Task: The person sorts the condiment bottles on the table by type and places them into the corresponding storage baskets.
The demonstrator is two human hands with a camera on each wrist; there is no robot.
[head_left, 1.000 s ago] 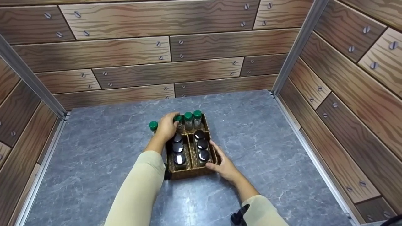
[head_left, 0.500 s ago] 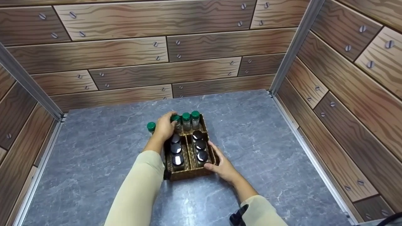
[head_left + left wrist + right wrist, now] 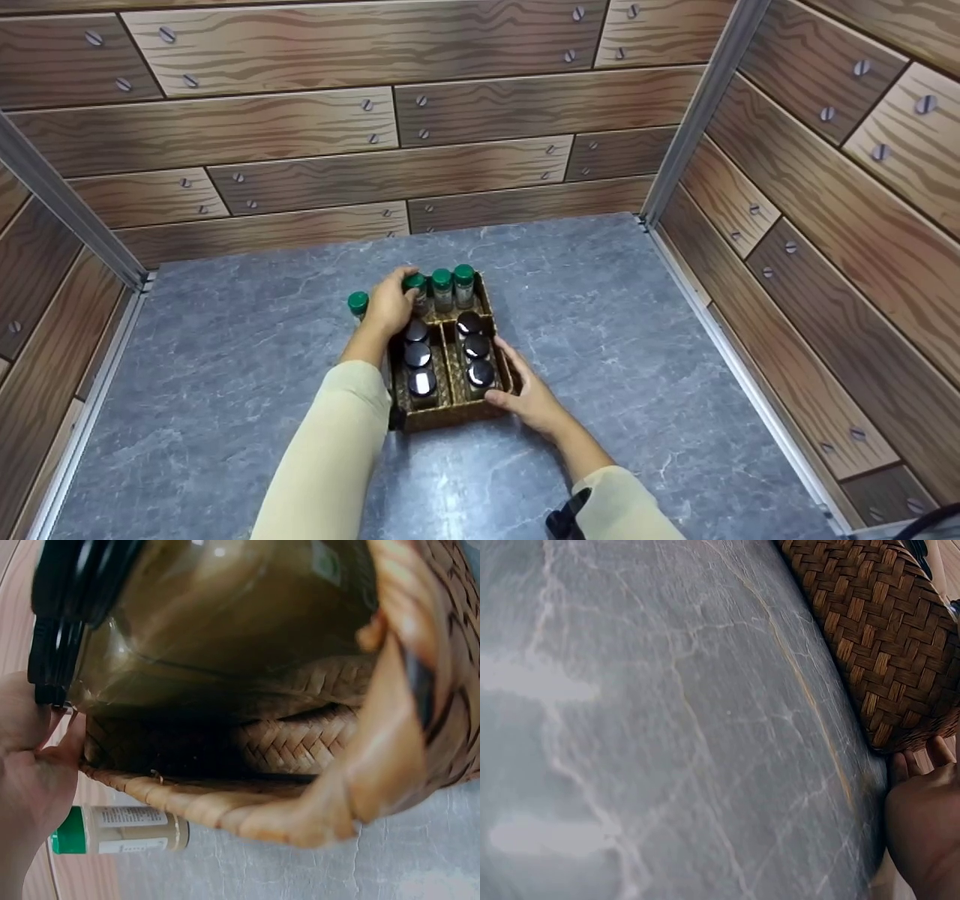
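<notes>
In the head view a woven basket (image 3: 450, 412) with three compartments stands on the grey surface. My left hand (image 3: 388, 304) reaches over its back left corner, with thumb and fingertips around the green cap of a spice jar (image 3: 416, 285). Two more green-capped spice jars (image 3: 442, 285) stand beside it in the back compartment. Black-lidded jars (image 3: 422, 382) stand in rows in the two front compartments. My right hand (image 3: 529, 397) grips the basket's right side near the front corner, thumb at the rim. In the left wrist view the left fingertips are hidden behind the basket and a black-lidded jar.
One green-capped spice jar (image 3: 124, 830) is outside the basket, left of it and partly behind my left hand in the head view. Wood-patterned walls (image 3: 300, 127) with metal corner strips (image 3: 705, 112) border the grey marbled surface (image 3: 600, 300).
The head view has shifted slightly, so everything sits a little further left in it. Both hands stay at the basket in nearly the same positions.
</notes>
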